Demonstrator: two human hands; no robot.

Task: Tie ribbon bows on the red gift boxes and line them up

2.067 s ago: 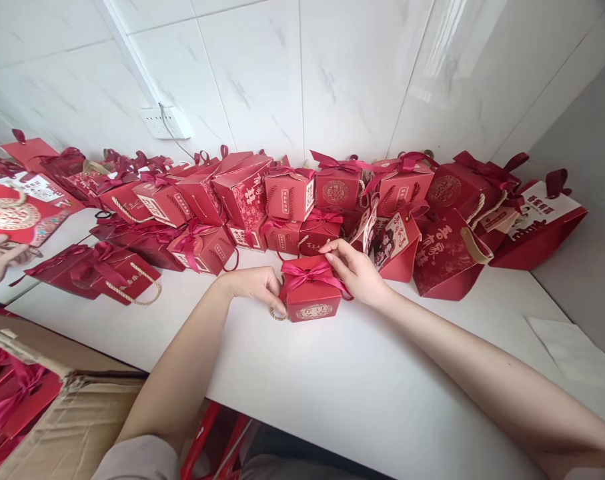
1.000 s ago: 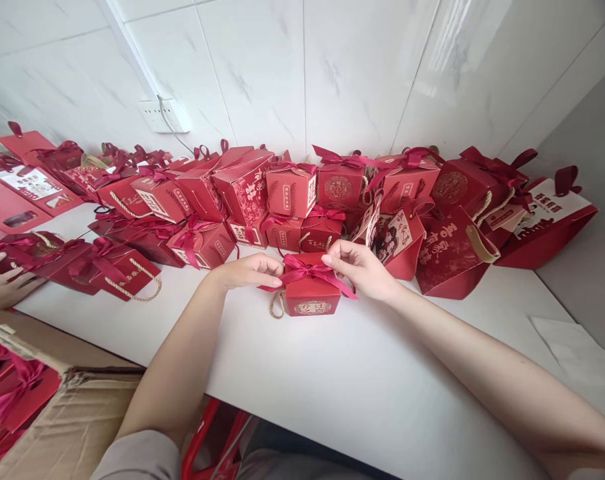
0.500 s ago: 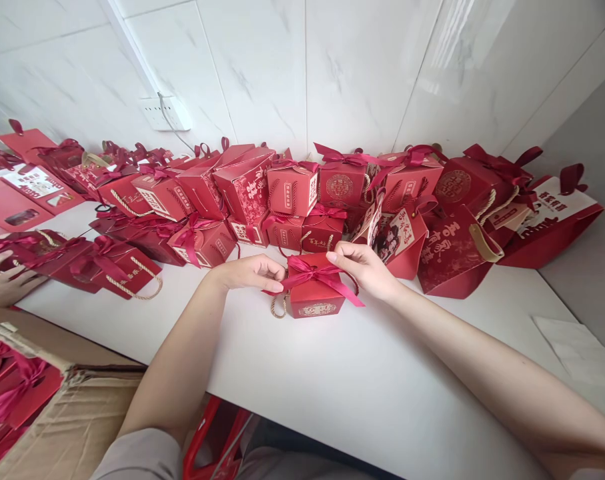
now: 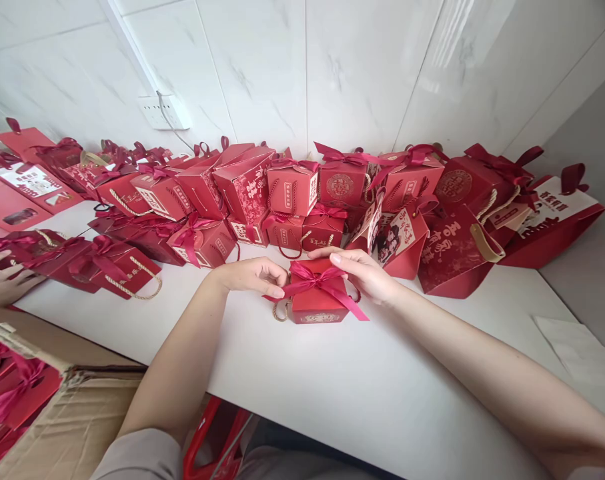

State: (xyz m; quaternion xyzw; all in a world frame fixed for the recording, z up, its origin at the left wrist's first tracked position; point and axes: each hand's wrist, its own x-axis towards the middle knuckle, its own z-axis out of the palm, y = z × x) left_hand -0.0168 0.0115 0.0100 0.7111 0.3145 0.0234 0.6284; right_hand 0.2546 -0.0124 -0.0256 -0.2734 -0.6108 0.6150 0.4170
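A small red gift box (image 4: 318,308) with a rope handle stands on the white table (image 4: 332,387) in front of me. A dark pink satin ribbon bow (image 4: 316,279) lies across its top. My left hand (image 4: 252,275) pinches the bow's left loop and tail. My right hand (image 4: 363,272) grips the right side of the bow, fingers curled over the box's top edge. One ribbon tail hangs down the box's right front.
Several red gift boxes and bags (image 4: 292,190) with ribbons are stacked along the tiled wall. More red bags (image 4: 107,267) lie at left, where another person's hand (image 4: 2,283) rests. A cardboard carton (image 4: 42,413) with red boxes sits lower left. A sheet of paper (image 4: 577,350) lies at right.
My hands went from holding the box's sides to pulling the ribbon loops outward. The bow has tightened and flattened on the lid, and the box has tilted slightly towards me.
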